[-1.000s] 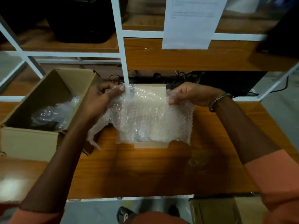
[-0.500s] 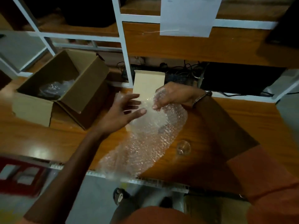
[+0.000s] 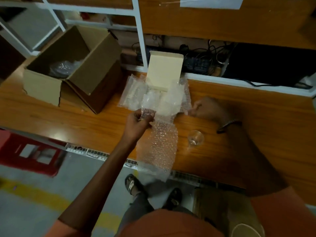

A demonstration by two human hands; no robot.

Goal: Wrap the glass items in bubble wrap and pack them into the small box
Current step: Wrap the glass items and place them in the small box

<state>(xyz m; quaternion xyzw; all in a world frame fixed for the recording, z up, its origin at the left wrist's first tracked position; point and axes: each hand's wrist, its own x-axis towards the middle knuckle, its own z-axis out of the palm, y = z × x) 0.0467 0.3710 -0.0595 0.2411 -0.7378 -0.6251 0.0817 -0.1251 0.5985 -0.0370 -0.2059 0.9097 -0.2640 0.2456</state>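
bubble wrap (image 3: 160, 142), a knobbly clear sheet, is lying across the glossy wooden table (image 3: 85, 124), trailing over its near edge; left hand (image 3: 138, 124) and right hand (image 3: 207, 107) are each pinching a corner. round clear glass (image 3: 195, 137) is standing just beside it; brown cardboard box (image 3: 73, 65) is sitting open at far left.

Your left hand (image 3: 139, 123) covers the corner of the clear bubble wrap sheet (image 3: 159, 142) it pinches; fingertip contact not visible. Right hand (image 3: 207, 108) blurred, so its grip on the wrap's edge is unclear. The wrap's near end hangs off the wooden counter (image 3: 85, 124), smeared. Crumpled clear bundle in the open brown cardboard box (image 3: 71, 65): contents can't be told. White paper sheet (image 3: 212, 2) cut by the top edge. Red crate (image 3: 29, 151) cut at left, blurred.
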